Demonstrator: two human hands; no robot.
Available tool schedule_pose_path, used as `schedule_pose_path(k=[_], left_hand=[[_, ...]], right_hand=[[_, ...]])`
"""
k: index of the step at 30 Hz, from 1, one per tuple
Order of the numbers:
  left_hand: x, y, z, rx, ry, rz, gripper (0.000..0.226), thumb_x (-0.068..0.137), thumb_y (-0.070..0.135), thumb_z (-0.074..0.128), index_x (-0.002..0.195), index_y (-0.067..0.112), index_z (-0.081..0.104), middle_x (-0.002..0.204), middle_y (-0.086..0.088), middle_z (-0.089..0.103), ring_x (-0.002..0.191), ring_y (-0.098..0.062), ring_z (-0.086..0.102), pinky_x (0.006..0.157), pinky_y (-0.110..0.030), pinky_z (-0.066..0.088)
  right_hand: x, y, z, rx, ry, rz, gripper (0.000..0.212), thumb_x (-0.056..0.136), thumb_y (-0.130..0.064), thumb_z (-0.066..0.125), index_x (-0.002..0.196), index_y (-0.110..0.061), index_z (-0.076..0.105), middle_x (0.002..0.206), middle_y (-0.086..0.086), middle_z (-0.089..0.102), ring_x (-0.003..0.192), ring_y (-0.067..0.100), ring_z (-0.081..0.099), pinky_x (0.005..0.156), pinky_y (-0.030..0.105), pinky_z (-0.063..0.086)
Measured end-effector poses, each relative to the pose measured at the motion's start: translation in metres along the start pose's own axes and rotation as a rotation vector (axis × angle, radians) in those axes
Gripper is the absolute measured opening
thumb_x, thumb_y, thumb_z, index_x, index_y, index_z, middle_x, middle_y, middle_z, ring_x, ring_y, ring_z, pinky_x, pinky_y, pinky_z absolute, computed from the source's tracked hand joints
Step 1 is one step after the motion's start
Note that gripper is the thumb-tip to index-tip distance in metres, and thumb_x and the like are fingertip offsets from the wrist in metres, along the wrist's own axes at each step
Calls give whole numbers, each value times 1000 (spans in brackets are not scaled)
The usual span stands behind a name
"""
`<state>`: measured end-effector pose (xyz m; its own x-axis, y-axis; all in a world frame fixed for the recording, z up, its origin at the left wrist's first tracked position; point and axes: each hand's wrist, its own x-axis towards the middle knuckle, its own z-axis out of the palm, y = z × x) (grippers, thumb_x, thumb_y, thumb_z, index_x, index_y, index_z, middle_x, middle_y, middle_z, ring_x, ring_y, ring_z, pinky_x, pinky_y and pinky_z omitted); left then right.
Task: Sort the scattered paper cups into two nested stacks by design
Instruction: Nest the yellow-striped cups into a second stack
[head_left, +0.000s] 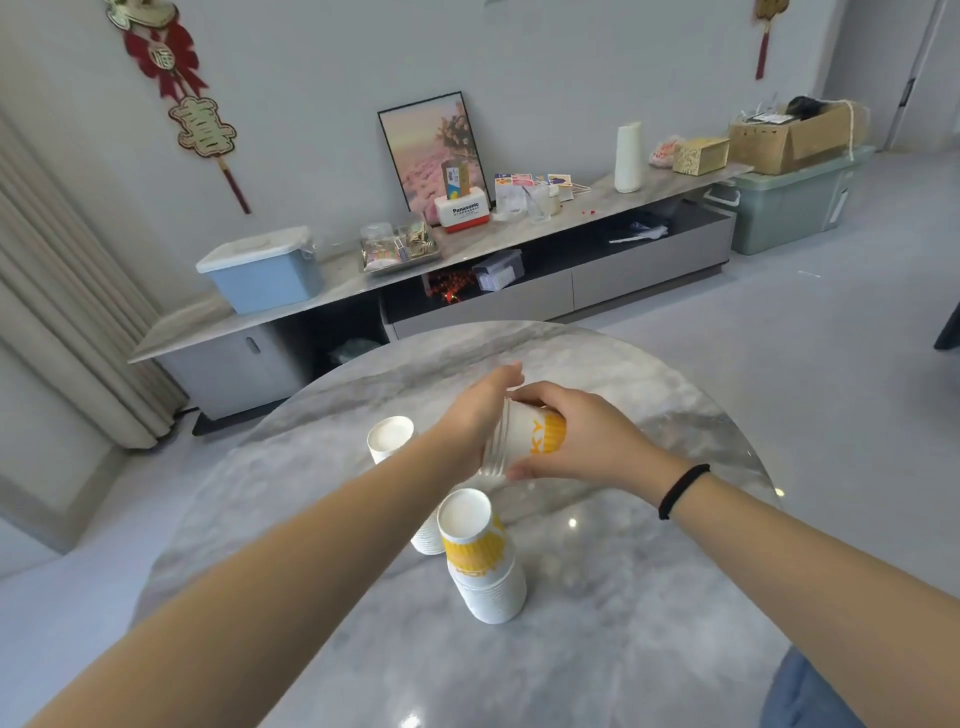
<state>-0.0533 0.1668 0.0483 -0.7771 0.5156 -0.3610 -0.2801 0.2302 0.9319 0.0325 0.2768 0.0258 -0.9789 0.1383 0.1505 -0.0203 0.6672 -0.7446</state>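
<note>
My right hand (582, 436) grips a tilted stack of yellow-printed cups (524, 439) above the table (649, 597). My left hand (475, 415) lies against its rims; I cannot tell its grip.

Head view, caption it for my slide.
Both hands, left hand and right hand, grip yellow-printed white paper cups above round grey marble table.

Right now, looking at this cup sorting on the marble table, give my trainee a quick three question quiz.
1. True or false: the right hand grips a stack of cups with yellow print.
2. The nearest stack on the table stands: A) mouth up, B) mouth down?
3. What is worn on the right wrist?

Key: 1 true; 2 B; 3 a black band.
</note>
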Motion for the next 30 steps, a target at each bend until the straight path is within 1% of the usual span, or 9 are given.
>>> schedule_pose_path(k=[3,5,8,13,16,19,23,26,30], left_hand=[[-15,-9,-17,179,-64,66,48,84,49,51,120,17,56,109,-9,65,95,-24,63,85,-39,50],[-29,-11,-35,326,-157,99,43,85,45,55,122,23,54,111,-3,65,98,-20,62,92,-40,49],[-47,-15,-55,233,-241,111,48,77,35,65,121,18,55,101,-3,67,88,-20,66,82,-35,53],[-54,-36,-65,19,-122,251,48,66,25,76,108,17,55,96,-3,66,85,-19,67,75,-32,54],[-60,-53,-65,179,-21,334,53,67,19,82,109,21,50,107,-2,62,97,-15,64,83,-28,53],[-64,-68,-69,321,51,411,71,63,26,85,121,27,43,117,6,58,111,-5,56,84,-15,48],[-67,-98,-71,444,128,420,66,67,24,81,118,36,42,109,16,57,105,0,55,73,-6,44],[-65,-121,-71,525,108,352,55,73,23,76,117,34,45,105,19,58,99,3,55,73,-2,42],[-56,-138,-81,509,29,249,59,75,28,74,128,28,48,123,10,60,116,-8,56,92,-26,51]], right_hand=[[-4,-9,0,-81,6,-47,78,55,-44,84,125,-32,51,106,-16,61,95,8,58,80,22,46],[-5,-13,-3,-105,6,-86,79,53,-45,84,124,-30,53,114,-12,60,102,9,57,88,25,47],[-7,-22,-5,-135,-20,-155,80,51,-48,85,124,-31,55,118,-11,56,108,7,54,94,24,44],[-8,-26,-5,196,54,-56,63,75,-44,70,131,-36,44,124,-10,56,113,4,52,85,9,41],[-7,-28,6,385,124,24,68,73,-36,74,132,-31,41,109,-6,60,104,9,59,88,21,49],[-9,-36,20,458,169,-13,60,67,-27,80,119,-26,50,108,-7,62,105,13,61,93,31,50],[-14,-35,49,345,44,-95,41,69,-26,80,107,-24,64,110,-8,67,103,8,63,94,30,51],[-15,-23,63,186,-81,-84,54,70,-26,80,118,-24,56,116,-9,65,105,8,61,96,30,48],[-18,-1,67,110,-274,-7,67,72,-22,78,123,-30,35,119,-9,59,107,7,58,85,11,44]])
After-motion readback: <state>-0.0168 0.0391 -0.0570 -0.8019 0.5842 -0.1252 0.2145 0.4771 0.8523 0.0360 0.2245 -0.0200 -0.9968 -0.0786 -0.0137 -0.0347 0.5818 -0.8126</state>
